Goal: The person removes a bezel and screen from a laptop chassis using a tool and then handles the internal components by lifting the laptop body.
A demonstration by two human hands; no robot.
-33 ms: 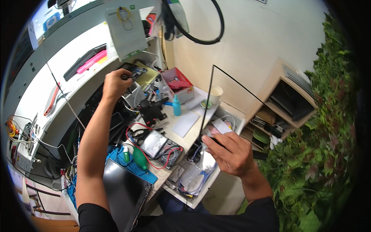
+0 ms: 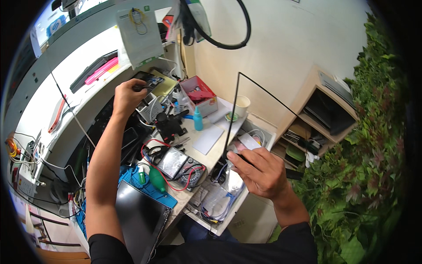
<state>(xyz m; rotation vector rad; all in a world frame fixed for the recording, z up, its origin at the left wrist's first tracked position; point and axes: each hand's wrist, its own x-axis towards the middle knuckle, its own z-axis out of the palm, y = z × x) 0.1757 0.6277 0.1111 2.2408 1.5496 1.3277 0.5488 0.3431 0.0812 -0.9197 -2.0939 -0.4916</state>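
My right hand (image 2: 259, 170), fingers closed, grips a thin black bezel frame (image 2: 234, 105) by its lower end. The frame stands up in the air, bends at a corner and slopes off to the right. At the back of the desk my left hand (image 2: 127, 96) is closed in a pinch on a small dark tool (image 2: 140, 88), mostly covered by the fingers; its kind does not show. A white holder (image 2: 149, 109) stands just beside that hand. In front of me lies a dark laptop screen panel (image 2: 140, 215), partly over a blue work mat (image 2: 165, 199).
A multimeter (image 2: 192, 175) with red leads and a green air blower (image 2: 157, 179) lie mid-desk. Behind them are a blue bottle (image 2: 198, 119), a red-and-white box (image 2: 200, 94) and a cup (image 2: 242, 105). An open drawer (image 2: 228, 220) juts out at right, below a wooden shelf unit (image 2: 314, 114).
The whole view has shifted slightly, moving the scene a little to the left. Both hands keep nearly the same pose and hold the same things.
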